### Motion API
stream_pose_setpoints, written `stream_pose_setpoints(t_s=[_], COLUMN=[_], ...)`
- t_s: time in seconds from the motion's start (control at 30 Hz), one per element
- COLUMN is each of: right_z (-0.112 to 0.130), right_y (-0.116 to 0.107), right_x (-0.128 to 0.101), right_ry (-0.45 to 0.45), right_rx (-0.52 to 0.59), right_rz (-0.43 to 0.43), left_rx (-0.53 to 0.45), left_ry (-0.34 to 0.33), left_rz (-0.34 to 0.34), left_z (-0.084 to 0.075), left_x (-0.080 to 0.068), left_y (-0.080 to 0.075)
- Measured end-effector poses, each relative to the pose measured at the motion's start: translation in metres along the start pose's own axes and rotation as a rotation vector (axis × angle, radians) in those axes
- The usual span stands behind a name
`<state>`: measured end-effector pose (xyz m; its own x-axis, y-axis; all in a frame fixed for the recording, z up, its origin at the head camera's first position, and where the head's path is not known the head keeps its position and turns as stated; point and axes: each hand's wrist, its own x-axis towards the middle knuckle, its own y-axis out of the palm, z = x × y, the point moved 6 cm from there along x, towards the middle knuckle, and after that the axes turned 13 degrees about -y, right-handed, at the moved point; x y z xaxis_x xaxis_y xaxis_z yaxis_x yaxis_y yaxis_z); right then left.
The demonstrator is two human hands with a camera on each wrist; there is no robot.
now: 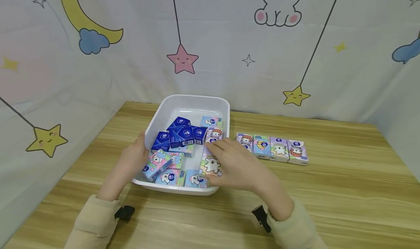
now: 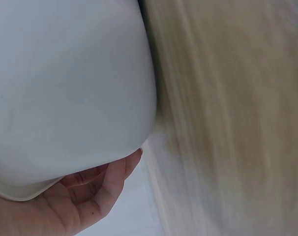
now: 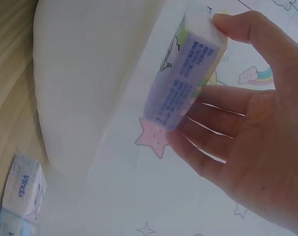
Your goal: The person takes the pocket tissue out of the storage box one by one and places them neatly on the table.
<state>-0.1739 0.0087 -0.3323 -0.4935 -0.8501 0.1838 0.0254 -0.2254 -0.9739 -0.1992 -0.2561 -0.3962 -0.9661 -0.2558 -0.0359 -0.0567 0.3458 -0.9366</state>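
My right hand (image 1: 234, 165) pinches a pocket tissue pack (image 1: 210, 163) over the right side of a white plastic tub (image 1: 197, 190). Thumb and fingertips hold opposite ends of that pack; in the right wrist view its lilac side with printed text shows. Another lilac tissue pack (image 1: 215, 133) lies just beyond the fingertips. At the tub's left side my left hand (image 1: 132, 156) grips the wall, its fingers (image 2: 107, 189) bent against the outside. Dark blue tissue packs (image 1: 182, 136) lie heaped in the tub, with pastel cartoon packs (image 1: 168, 178) around them.
Right of the tub, a row of cartoon tissue packs (image 1: 279, 149) stands side by side on the wooden table (image 1: 347, 190). A white cloth backdrop (image 1: 223, 74) with printed stars encloses the table's back and sides. Black straps (image 1: 124, 213) hang at both wrists.
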Motion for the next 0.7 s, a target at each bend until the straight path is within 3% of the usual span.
stream_pose_setpoints(t_s=[0.7], right_z=[-0.030], right_y=[-0.006], right_x=[-0.026], right_ry=[0.069], right_rx=[0.048], right_rz=[-0.056], left_rx=[-0.009], left_ry=[-0.006], left_rz=[0.000], left_z=[0.000], left_x=[0.001], left_y=[0.002])
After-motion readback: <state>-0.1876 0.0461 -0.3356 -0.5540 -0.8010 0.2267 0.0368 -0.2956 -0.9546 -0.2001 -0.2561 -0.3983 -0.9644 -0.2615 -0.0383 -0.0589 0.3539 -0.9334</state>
